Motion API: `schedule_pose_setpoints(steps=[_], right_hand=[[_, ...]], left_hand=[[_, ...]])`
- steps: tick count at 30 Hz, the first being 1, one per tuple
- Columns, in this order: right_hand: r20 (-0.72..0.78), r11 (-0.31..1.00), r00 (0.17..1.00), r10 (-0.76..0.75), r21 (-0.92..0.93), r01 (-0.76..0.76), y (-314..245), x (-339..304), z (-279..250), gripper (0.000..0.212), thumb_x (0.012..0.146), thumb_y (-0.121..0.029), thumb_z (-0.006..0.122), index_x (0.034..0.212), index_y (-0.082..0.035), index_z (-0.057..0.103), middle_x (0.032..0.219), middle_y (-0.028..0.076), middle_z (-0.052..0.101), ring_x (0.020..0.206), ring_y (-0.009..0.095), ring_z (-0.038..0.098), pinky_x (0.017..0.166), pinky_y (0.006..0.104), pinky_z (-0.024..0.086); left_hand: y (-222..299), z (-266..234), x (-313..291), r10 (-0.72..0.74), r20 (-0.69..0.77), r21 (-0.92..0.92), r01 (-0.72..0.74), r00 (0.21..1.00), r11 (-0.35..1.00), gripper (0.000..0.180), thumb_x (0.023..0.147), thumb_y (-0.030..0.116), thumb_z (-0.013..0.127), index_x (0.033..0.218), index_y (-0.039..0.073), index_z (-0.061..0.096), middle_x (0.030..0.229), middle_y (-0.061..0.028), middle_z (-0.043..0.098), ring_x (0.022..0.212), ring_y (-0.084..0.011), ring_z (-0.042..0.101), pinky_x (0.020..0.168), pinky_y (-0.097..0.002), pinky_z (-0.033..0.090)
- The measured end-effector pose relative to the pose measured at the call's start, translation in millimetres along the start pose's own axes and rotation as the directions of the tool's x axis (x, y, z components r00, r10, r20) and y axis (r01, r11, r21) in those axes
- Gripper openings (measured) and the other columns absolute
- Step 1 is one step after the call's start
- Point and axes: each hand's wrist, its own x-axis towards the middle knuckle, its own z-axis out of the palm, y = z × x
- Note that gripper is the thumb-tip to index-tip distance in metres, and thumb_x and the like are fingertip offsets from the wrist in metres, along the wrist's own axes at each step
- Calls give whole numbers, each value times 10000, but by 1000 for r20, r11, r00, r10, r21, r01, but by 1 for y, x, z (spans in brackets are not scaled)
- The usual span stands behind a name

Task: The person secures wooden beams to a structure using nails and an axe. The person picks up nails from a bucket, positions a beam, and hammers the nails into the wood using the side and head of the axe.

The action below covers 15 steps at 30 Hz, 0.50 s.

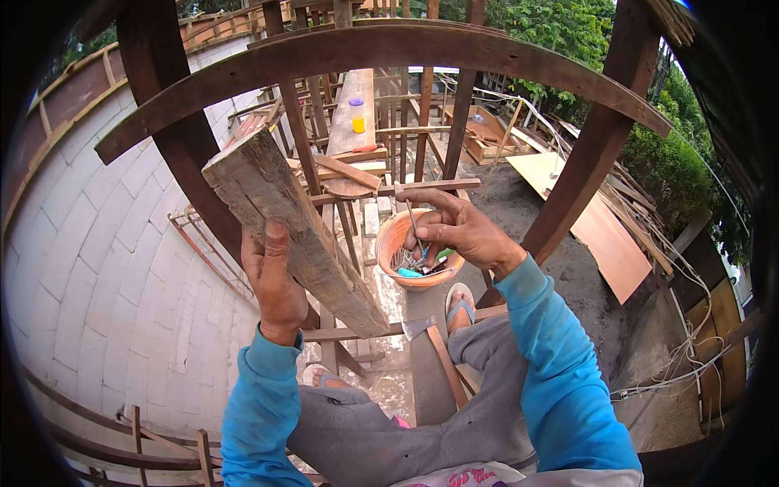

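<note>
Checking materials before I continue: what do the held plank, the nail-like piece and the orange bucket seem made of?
Plank: rough, unpainted wood, weathered greyish, by its grain and stained face. Nail-like piece: probably metal, from its thin, straight, greyish shaft; too small to tell any coating. Bucket: likely plastic, dull orange, judging by its thin, rounded rim.

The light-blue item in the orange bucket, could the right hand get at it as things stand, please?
Probably yes: the right hand appears just over the open orange bucket, and nothing seems to cover the light-blue item, though the fingers hold a thin nail.
</note>
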Motion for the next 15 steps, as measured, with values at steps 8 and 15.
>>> schedule_pose_setpoints(steps=[8,15], right_hand=[[-97,971,995,-28,235,50,-2,-7,14,403,937,-179,639,1285,-54,481,887,129,687,698,149,677,557,256,567],[-134,977,983,-125,157,145,1,-5,41,318,955,-196,622,1209,-53,496,867,105,688,771,150,668,626,267,555]], left_hand=[[24,-2,-1,16,-10,-11,-16,1000,1000,505,940,365,630,1297,33,498,1207,-61,591,1082,-149,550,957,-305,423],[86,25,38,198,23,88,-199,980,976,480,992,432,501,1215,7,520,1039,-87,620,900,-167,622,782,-305,516]])
